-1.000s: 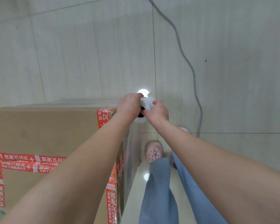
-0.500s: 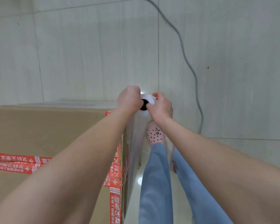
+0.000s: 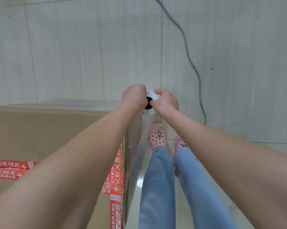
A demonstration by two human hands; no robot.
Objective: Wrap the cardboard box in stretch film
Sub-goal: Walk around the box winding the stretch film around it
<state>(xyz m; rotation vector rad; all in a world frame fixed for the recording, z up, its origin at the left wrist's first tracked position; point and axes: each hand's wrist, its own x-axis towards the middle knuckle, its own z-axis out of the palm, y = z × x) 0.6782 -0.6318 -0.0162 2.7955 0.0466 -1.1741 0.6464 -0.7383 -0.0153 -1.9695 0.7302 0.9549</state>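
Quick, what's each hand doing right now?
Left hand: gripping the film roll.
Right hand: gripping the same roll.

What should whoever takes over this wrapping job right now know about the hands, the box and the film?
Left hand: grips the stretch film roll from the left.
Right hand: grips it from the right.
The roll stands upright at the far right corner of the cardboard box.
Done: a film sheet lies along the box's right side, next to the person's legs.
Left: carry the roll round this corner and on. How many sides are already covered cannot be told from this view.
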